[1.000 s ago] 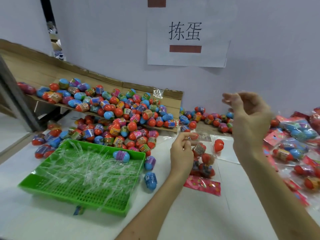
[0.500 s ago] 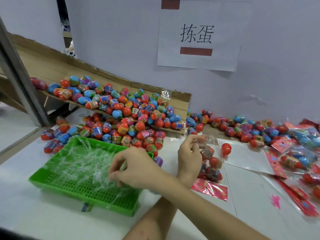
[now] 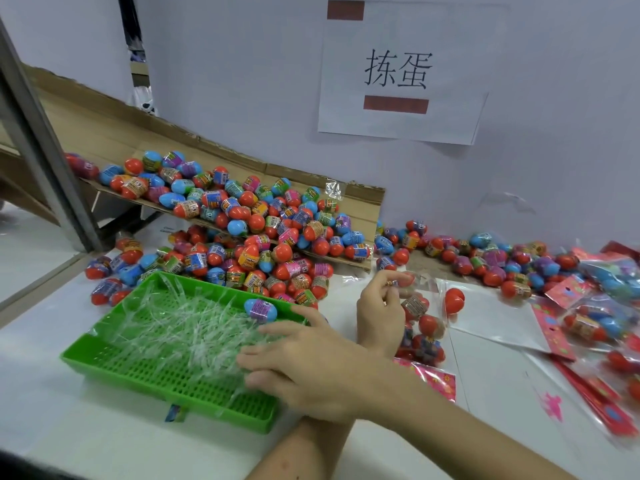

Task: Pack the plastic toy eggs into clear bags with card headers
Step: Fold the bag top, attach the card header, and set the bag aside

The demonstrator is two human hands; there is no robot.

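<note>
My left hand (image 3: 379, 306) pinches the mouth of a clear bag (image 3: 424, 329) lying on the white table, with several toy eggs inside and a red card header (image 3: 434, 379) at its near end. My right hand (image 3: 304, 368) crosses over my left forearm. Its fingers are stretched out, resting on the clear plastic strips (image 3: 180, 327) in the green tray (image 3: 162, 382). A blue egg (image 3: 260, 309) sits at the tray's far rim, just beyond my fingertips. A big heap of red and blue toy eggs (image 3: 242, 216) lies behind the tray.
A sloping cardboard sheet (image 3: 360, 199) carries part of the heap. More eggs (image 3: 485, 258) line the wall at right. One red egg (image 3: 453, 299) lies on an empty flat bag (image 3: 495, 320). Filled bags (image 3: 595, 323) and red header cards (image 3: 588, 393) crowd the right edge. A metal post (image 3: 38, 147) stands left.
My right hand came down from mid-air at the right, crossed over my left arm and now lies on the strips in the tray. My left hand kept its pinch on the bag.
</note>
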